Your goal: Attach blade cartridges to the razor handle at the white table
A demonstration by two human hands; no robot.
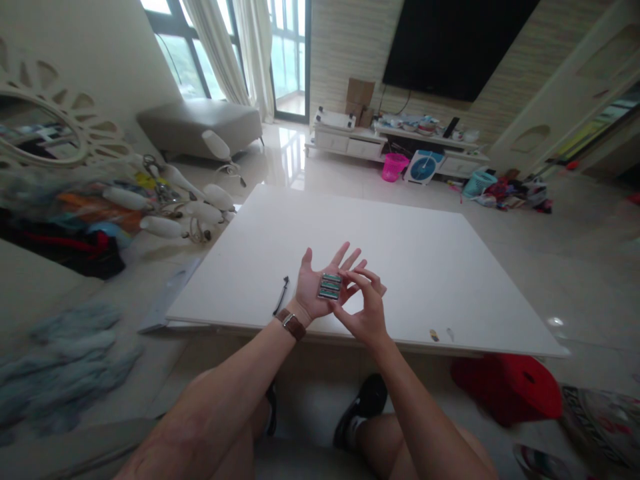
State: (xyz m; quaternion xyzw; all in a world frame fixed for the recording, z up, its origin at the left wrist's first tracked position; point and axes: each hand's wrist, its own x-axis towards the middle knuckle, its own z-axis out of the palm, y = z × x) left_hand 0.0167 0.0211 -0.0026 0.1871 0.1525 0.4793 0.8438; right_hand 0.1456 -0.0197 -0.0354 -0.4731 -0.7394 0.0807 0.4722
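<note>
My left hand (315, 283) lies palm up over the near edge of a white table (400, 260), fingers spread. A small grey-green pack of razor cartridges (330, 287) rests on its palm. My right hand (367, 303) hovers just to the right, fingers curled toward the pack, with fingertips touching or nearly touching its right edge. A brown watch strap sits on my left wrist. A thin black object (281, 295) lies on the table left of my left hand.
Two small bits (440, 333) lie near the table's front right edge. A red stool (510, 387) stands on the floor at right. Left of the table lies a chandelier with white lamps (185, 207). A pink basket (393, 167) and a TV cabinet are beyond.
</note>
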